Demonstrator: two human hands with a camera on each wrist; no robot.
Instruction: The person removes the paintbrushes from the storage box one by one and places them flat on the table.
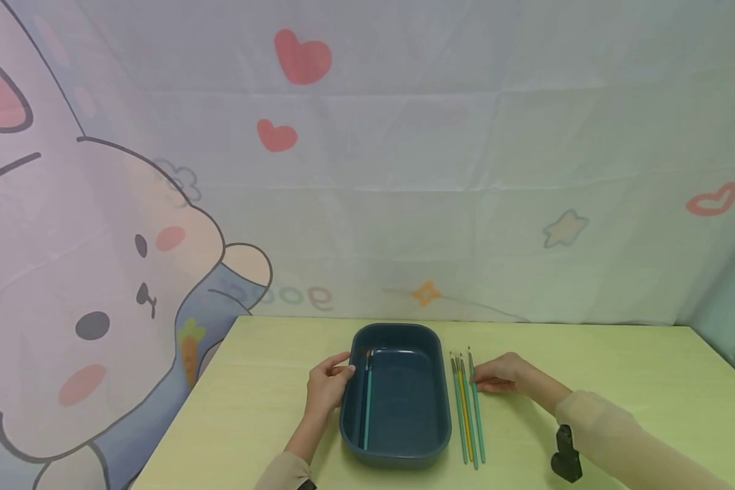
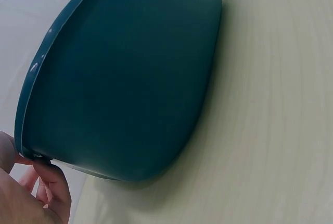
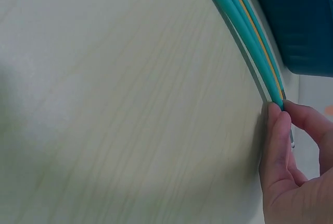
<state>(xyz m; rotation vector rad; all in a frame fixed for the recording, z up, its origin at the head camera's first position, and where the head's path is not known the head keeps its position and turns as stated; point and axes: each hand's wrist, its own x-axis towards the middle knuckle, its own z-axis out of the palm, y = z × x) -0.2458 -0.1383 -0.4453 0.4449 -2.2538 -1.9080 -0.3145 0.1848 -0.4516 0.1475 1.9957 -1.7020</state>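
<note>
A dark teal rectangular basin stands on the table, with two paintbrushes lying lengthwise along its left side. My left hand holds the basin's left rim, thumb above and fingers beneath; the left wrist view shows this grip from the outside. To the right of the basin lie several thin paintbrushes, teal ones and a yellow one, roughly side by side. With thumb and fingertips, my right hand pinches the rightmost teal paintbrush near its upper part. The right wrist view shows this pinch close to the other handles.
The pale yellow-green table reaches back to a hanging cloth printed with a rabbit and hearts. A black object hangs at the right sleeve.
</note>
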